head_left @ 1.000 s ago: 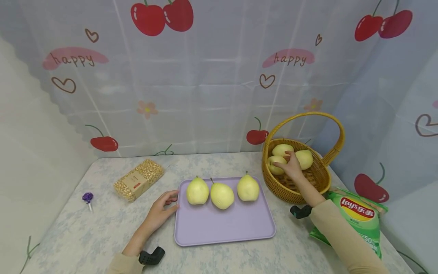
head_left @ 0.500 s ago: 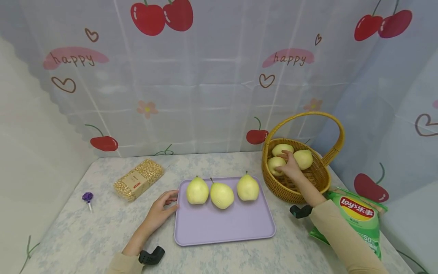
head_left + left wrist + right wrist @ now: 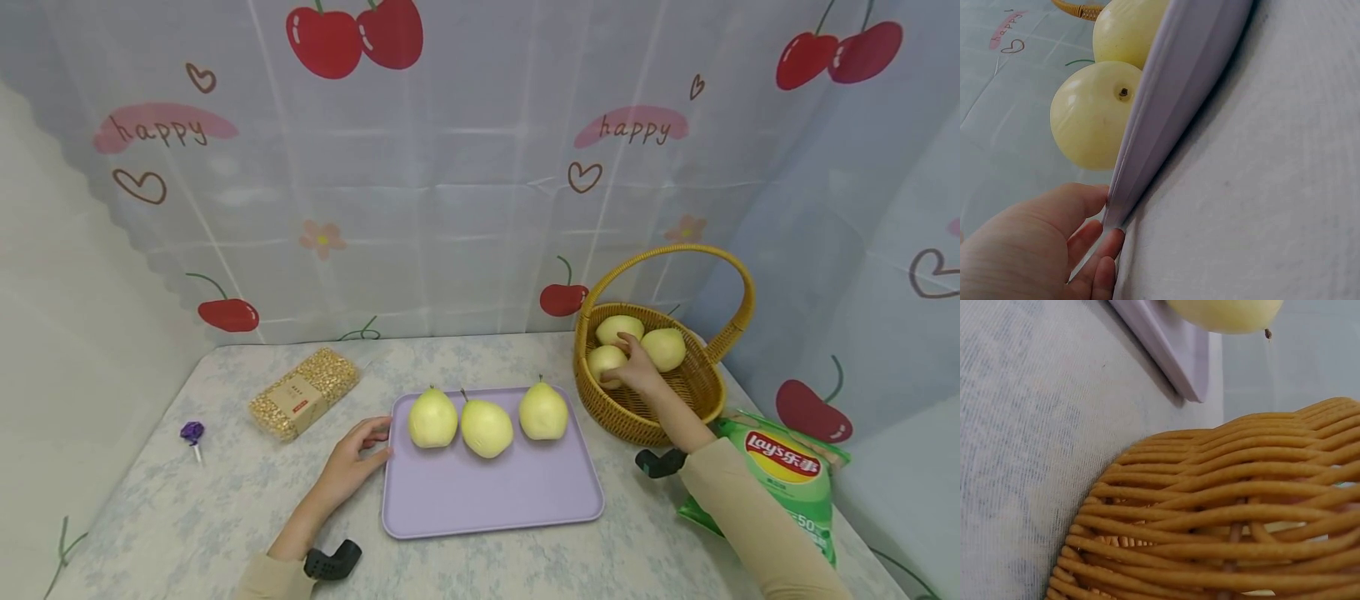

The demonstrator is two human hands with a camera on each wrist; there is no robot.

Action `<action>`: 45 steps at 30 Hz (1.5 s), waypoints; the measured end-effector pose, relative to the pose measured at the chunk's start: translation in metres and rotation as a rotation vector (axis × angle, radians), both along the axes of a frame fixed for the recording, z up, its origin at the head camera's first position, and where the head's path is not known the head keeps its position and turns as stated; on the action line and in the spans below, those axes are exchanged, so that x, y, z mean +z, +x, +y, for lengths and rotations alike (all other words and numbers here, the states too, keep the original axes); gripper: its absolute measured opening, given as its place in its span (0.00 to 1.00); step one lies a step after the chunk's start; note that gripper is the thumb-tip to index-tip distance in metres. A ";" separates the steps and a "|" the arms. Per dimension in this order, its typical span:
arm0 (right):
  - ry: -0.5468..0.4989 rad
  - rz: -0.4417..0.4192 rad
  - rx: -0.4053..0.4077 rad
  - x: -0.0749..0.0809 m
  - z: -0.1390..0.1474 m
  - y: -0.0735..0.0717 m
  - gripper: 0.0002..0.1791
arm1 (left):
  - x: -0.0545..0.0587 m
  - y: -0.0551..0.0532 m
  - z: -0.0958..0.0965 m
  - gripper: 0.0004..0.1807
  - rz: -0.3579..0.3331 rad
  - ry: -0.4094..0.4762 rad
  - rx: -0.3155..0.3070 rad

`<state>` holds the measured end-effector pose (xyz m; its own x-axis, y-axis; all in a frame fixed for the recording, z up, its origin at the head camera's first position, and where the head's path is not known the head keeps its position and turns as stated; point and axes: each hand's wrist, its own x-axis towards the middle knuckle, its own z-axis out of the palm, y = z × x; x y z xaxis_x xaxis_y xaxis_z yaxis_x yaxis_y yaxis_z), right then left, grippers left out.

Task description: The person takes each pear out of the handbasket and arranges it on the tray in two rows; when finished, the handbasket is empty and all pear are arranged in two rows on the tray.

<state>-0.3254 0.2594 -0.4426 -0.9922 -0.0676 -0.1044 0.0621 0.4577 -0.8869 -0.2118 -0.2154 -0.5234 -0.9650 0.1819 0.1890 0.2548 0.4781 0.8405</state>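
In the head view, my right hand [image 3: 637,369] is inside the wicker basket [image 3: 637,427], its thumb and fingers around the front-left pear [image 3: 604,362]. Behind that pear lies another pear [image 3: 619,328], with a third pear [image 3: 664,349] to the right. The right wrist view shows mostly the basket's woven side [image 3: 1241,487], which hides the hand. My left hand [image 3: 347,467] touches the left rim of the lilac tray [image 3: 495,500] with relaxed fingers and thumb. On the tray sit a left pear [image 3: 432,419], a middle pear [image 3: 487,429] and a right pear [image 3: 543,412].
A bag of yellow kernels [image 3: 305,394] lies at the back left, and a purple lollipop [image 3: 192,433] is farther left. Right of the basket, under the right sleeve, rests a green chip bag [image 3: 787,471]. The basket's tall handle [image 3: 675,248] arches over its opening.
My right thumb and fingers have closed in around the front-left pear, which has turned and shifted slightly. My left hand and the tray hold still.
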 end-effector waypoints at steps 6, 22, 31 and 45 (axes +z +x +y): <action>-0.027 0.022 -0.045 0.000 0.001 0.002 0.53 | -0.001 0.001 0.000 0.26 0.003 0.000 0.008; -0.161 0.120 -0.176 0.021 0.006 0.022 0.50 | -0.001 0.002 0.003 0.26 0.010 -0.002 -0.005; -0.087 0.178 -0.182 0.047 -0.009 0.052 0.47 | 0.022 0.012 0.012 0.24 0.022 -0.007 0.001; -0.248 0.303 0.214 0.046 -0.123 0.117 0.45 | -0.002 0.001 0.002 0.24 0.088 0.008 0.003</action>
<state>-0.2086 0.1360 -0.3961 -0.9365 -0.2610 0.2343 -0.2906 0.2032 -0.9350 -0.2108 -0.2135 -0.5258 -0.9452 0.1770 0.2744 0.3262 0.4722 0.8189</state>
